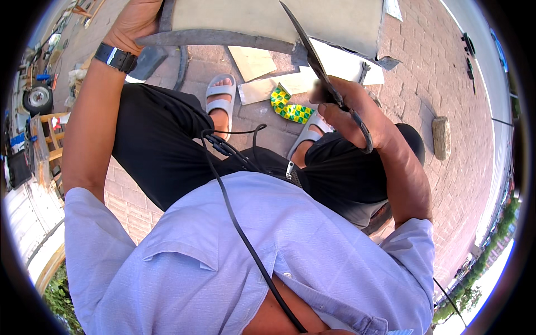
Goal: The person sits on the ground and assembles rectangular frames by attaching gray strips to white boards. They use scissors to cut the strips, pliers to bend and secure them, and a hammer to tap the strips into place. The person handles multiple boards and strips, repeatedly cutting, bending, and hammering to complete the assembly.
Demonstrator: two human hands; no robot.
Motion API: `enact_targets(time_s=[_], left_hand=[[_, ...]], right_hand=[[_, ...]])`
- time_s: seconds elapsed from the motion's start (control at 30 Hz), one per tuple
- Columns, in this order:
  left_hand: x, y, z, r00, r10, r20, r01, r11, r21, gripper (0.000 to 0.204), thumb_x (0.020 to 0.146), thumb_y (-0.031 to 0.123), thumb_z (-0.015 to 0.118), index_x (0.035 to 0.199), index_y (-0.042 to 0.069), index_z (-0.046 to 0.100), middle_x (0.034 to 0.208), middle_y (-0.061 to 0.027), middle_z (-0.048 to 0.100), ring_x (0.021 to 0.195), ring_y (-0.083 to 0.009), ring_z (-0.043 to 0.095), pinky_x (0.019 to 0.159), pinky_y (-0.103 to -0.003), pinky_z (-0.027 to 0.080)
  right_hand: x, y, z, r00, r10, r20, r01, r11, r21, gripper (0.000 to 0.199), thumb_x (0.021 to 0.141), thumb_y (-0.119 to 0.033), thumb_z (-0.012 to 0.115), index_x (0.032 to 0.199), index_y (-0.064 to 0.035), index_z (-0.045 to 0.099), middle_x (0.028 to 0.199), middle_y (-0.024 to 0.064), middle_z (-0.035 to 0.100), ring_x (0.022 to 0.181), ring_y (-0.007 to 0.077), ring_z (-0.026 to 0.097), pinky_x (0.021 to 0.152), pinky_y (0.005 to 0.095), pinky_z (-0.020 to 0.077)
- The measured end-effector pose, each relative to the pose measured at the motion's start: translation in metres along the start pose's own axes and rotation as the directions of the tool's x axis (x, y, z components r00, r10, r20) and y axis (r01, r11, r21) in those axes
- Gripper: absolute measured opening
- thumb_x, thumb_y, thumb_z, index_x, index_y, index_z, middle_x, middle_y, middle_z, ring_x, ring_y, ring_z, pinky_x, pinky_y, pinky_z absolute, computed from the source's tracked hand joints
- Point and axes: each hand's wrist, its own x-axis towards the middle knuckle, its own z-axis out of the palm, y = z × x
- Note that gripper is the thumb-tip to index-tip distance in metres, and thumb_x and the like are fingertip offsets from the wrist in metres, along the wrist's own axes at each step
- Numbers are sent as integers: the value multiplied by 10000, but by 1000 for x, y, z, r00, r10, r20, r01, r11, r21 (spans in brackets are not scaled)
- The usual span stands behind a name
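My left hand (137, 25) is at the top left, closed on the edge of a large beige sheet (279, 19) with dark grey borders. A curved dark grey strip (218, 38) runs along the sheet's near side from my left wrist toward the right. My right hand (354, 109) is closed round the handles of dark metal shears (312, 53). Their long blade points up and to the left, crossing the strip's right end and overlapping the sheet. Whether the blades touch the material I cannot tell. Part of my left hand is cut off by the picture's edge.
Between my sandalled feet lie cardboard pieces (259, 90) and a green and yellow patterned strip (290, 109). A wrench (364, 71) rests on a white board (377, 72). A stone block (441, 138) sits on the paving at right; a small wheel (38, 99) is among clutter at left.
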Motion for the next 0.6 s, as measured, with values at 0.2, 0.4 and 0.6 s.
enact_targets(time_s=[0.2, 0.4, 0.6], left_hand=[[-1, 0, 14, 999, -26, 45, 29, 997, -68, 484, 980, 240, 686, 1344, -70, 605, 1251, -196, 716, 1109, -290, 718, 1019, -420, 561], [2, -6, 16, 997, -73, -12, 73, 997, -24, 387, 970, 247, 676, 1239, -32, 670, 1166, -215, 740, 1028, -323, 737, 948, -440, 581], [9, -7, -10, 961, -114, 253, 127, 991, -38, 519, 1067, 283, 591, 1458, -41, 483, 1401, -181, 622, 1239, -234, 658, 1064, -366, 546]], right_hand=[[2, 4, 0, 999, -45, -14, 45, 999, 5, 331, 893, -145, 641, 1154, 58, 627, 915, 176, 649, 839, 239, 610, 799, 380, 496], [5, -1, -9, 999, 16, 35, -16, 1000, 0, 452, 880, -185, 624, 1245, 74, 560, 878, 78, 576, 774, 164, 546, 727, 318, 463], [0, -6, -10, 999, 30, 40, -31, 999, 16, 415, 887, -197, 656, 1203, 67, 612, 885, 89, 593, 789, 169, 560, 733, 319, 469]])
